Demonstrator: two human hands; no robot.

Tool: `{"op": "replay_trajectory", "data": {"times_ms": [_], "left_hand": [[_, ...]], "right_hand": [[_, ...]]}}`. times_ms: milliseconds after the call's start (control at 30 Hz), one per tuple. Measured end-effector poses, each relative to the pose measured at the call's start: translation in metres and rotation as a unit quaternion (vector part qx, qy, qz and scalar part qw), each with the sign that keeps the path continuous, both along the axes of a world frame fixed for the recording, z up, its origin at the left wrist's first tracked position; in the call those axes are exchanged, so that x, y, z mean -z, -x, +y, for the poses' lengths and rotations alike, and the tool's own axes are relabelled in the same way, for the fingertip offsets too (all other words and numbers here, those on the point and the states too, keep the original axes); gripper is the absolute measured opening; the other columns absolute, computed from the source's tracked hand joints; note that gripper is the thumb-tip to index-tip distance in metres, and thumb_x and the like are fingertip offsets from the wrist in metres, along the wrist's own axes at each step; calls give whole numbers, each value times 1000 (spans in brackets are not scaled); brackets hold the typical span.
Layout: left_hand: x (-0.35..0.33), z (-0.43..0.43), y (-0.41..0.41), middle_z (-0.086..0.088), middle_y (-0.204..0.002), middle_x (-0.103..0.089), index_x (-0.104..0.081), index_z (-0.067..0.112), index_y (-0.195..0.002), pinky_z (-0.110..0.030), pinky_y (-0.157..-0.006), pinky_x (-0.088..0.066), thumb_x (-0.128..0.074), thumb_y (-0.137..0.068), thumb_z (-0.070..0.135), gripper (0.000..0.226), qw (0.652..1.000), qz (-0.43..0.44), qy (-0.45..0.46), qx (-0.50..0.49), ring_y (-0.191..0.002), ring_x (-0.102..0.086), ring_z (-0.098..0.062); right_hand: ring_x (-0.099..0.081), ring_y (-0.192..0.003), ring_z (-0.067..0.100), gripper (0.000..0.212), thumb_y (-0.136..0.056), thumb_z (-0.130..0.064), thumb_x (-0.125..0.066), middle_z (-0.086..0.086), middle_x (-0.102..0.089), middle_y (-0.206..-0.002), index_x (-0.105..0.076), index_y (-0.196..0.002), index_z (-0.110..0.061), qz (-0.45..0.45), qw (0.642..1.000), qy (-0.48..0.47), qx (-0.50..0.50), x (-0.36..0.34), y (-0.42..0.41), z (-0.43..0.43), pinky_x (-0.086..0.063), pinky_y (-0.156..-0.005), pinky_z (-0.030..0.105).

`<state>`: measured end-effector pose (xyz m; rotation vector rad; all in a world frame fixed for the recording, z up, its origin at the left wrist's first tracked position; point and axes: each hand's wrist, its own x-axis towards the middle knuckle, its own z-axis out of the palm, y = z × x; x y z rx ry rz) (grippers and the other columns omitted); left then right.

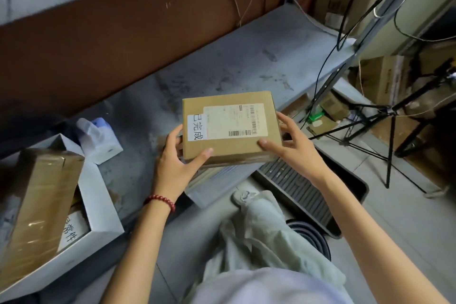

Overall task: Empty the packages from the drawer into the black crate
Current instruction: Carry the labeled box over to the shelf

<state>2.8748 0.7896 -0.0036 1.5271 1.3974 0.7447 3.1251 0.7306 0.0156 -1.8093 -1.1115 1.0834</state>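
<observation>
A flat cardboard package (232,148) with a white shipping label is held in the air above the grey shelf's front edge. My left hand (177,163) grips its left side, thumb on top. My right hand (291,143) grips its right side, thumb on top too. The black crate (303,187) stands on the floor just right of and below the package, partly hidden by my right arm. At the lower left the white drawer (98,200) stands open, with a tall taped brown package (37,210) leaning in it and a labelled one beneath.
A white tissue box (98,140) sits on the grey shelf (222,61) behind the drawer. Black tripod legs (389,136), hanging cables and stacked cardboard boxes crowd the right. My leg and shoe are on the floor beside a dark round bin (311,234).
</observation>
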Motion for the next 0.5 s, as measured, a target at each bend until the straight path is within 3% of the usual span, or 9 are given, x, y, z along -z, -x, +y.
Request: {"op": "replay_trajectory", "data": {"times_ms": [100,233,333,433,500], "left_hand": [[-2,8,-4,15,-125,-58,-38,44,-132,-27,-84,-54,-73,-67,53,75,999,2,-12,-34,-111,-59,-6],[1,17,-4,14,-127,-57,-37,40,-137,-32,-85,-54,-75,-69,50,78,994,14,-22,-102,-111,-59,-9],[8,23,-16,14,-123,-58,-38,39,-136,-30,-85,-54,-77,-73,42,74,988,10,-10,-154,-110,-60,-10],[25,27,-41,12,-127,-59,-36,38,-138,-35,-87,-54,-77,-73,44,77,979,18,7,-204,-109,-61,-11],[43,31,-61,12,-131,-56,-35,38,-139,-35,-89,-52,-76,-72,48,79,970,31,25,-240,-111,-60,-13]], "right_hand": [[-57,-109,12,75,-84,-36,-72,-8,-45,-142,-30,-146,-41,10,999,-2,-31,2,-6,26,-48,-79,15],[-57,-118,18,80,-82,-40,-72,-6,-43,-147,-27,-148,-38,8,994,5,-105,4,-13,67,-50,-97,36],[-58,-119,18,81,-82,-42,-72,-12,-44,-141,-27,-149,-37,-8,986,0,-168,10,-25,96,-50,-91,29],[-58,-120,19,83,-78,-46,-73,-13,-45,-140,-28,-147,-40,-12,976,4,-218,25,-47,125,-51,-97,38],[-58,-119,19,81,-81,-41,-74,-10,-45,-141,-28,-147,-37,-11,969,14,-247,40,-62,145,-54,-91,30]]}}
